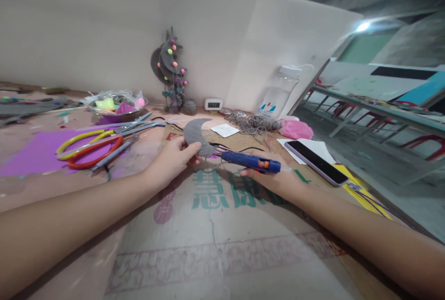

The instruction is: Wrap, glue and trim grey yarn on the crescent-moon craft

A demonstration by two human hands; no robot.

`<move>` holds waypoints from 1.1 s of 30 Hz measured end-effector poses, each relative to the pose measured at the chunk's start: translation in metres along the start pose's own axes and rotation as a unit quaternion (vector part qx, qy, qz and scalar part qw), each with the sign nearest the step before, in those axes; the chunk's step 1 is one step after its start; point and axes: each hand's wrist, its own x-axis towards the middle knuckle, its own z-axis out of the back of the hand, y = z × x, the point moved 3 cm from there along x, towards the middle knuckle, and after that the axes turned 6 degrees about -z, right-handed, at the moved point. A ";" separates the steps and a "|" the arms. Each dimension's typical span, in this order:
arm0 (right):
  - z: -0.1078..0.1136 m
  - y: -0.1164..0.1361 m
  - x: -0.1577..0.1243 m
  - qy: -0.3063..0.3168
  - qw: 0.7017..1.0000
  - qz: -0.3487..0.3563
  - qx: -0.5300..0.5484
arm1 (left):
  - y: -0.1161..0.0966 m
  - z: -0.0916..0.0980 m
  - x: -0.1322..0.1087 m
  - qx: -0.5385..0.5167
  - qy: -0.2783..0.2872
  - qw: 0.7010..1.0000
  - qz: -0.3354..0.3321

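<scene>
Room: grey floor (361, 158) on the right, with red stools (377, 117) under a long second table (352, 95); one bright light (363, 26) glares above
Back wall: pale panel (104, 26) rising behind the things, with a crescent decoration (170, 61) dotted with coloured balls in front of it
Desk (31, 191): pinkish top, partly covered by a cardboard sheet (174, 244) printed with green characters and a reddish band
Desk, left side: purple sheet (29, 151), scissors (118, 141) with yellow and orange-red handles partly over it, and a bowl (121, 116) of bright pieces behind
Desk, far edge: small digital clock (213, 104), tangled grey yarn (255, 124), clear bottle (278, 93)
Desk, right side: pink plastic bag (296, 128), then a phone (316, 163) lying partly on white paper (323, 149)
Left hand (179, 156): thumb and fingers pinched on the lower part of the grey crescent (196, 135), held above the cardboard's far part
Right hand (274, 177): closed around the blue glue gun (248, 162), whose nozzle points left, near the grey crescent; contact cannot be told
</scene>
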 end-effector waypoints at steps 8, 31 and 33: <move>0.000 -0.001 0.001 -0.008 1.000 -0.006 0.003 | -0.005 -0.001 -0.002 0.008 -0.001 1.000 0.010; 0.003 -0.008 0.001 -0.015 0.998 0.033 0.058 | -0.001 -0.001 0.000 -0.027 -0.043 0.999 0.018; 0.004 -0.007 0.001 -0.015 0.997 0.036 0.062 | 0.000 0.000 0.000 -0.029 -0.042 0.999 0.018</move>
